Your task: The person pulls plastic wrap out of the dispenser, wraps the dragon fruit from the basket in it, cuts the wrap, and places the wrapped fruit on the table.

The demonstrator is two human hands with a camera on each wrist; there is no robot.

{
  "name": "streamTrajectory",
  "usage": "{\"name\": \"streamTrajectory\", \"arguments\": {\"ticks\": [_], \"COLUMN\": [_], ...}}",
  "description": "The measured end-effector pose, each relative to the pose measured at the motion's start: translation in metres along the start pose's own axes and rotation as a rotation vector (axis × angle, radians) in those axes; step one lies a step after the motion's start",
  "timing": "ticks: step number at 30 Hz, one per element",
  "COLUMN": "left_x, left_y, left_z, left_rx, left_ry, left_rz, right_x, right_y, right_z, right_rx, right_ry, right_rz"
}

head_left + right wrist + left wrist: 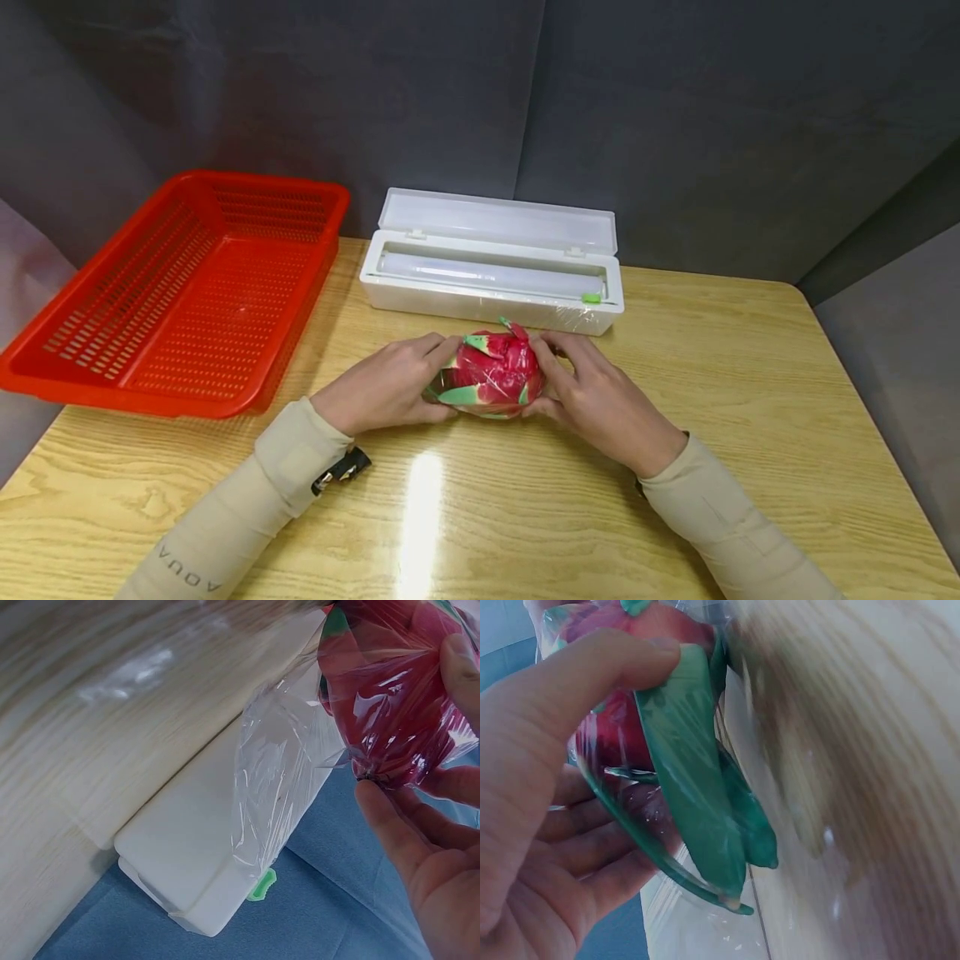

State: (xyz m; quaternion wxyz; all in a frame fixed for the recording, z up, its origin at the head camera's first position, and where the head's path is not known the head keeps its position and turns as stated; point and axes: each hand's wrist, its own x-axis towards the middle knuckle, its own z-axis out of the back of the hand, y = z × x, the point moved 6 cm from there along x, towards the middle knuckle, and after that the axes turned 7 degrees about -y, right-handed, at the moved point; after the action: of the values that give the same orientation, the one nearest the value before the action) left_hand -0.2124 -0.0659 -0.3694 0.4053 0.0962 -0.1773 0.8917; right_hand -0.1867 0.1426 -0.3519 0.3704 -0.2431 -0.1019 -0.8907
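Note:
A red dragon fruit (491, 371) with green scales sits between both hands, with clear cling film stretched over its skin. My left hand (393, 379) grips its left end; in the left wrist view the thumb presses by a long green scale (686, 765) under the film, fingers curled beneath. My right hand (596, 400) holds the other end, thumb and fingers around the filmed red skin (397, 697). A loose sheet of cling film (277, 765) runs from the fruit toward the white dispenser box (487, 304), whose lid stands open behind the fruit.
Inside the box lies a roll of film (487, 273), and a small green slider (592, 298) sits at its front right. A red perforated basket (270, 367) stands on the left of the wooden table (750, 400). Dark cloth (675, 125) hangs behind.

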Motion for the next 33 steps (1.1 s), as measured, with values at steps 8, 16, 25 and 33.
{"name": "streamTrajectory", "arguments": {"ticks": [8, 16, 25, 33], "left_x": [0.0009, 0.0011, 0.0025, 0.0039], "left_y": [-0.0013, -0.0013, -0.0015, -0.001], "left_z": [0.0, -0.0001, 0.0007, 0.0014], "left_rx": [-0.006, -0.021, -0.038, -0.033], "left_ry": [0.011, 0.022, 0.05, 0.066], "left_rz": [-0.004, 0.0, 0.01, 0.01], "right_x": [-0.0013, -0.0016, -0.0021, -0.0014], "right_y": [-0.0008, -0.001, -0.0013, -0.0021], "right_z": [0.0012, 0.0014, 0.0018, 0.0038], "right_rx": [0.013, 0.012, 0.017, 0.023], "right_ry": [0.021, 0.028, 0.028, 0.035], "right_rz": [-0.021, -0.01, -0.002, -0.003]}}
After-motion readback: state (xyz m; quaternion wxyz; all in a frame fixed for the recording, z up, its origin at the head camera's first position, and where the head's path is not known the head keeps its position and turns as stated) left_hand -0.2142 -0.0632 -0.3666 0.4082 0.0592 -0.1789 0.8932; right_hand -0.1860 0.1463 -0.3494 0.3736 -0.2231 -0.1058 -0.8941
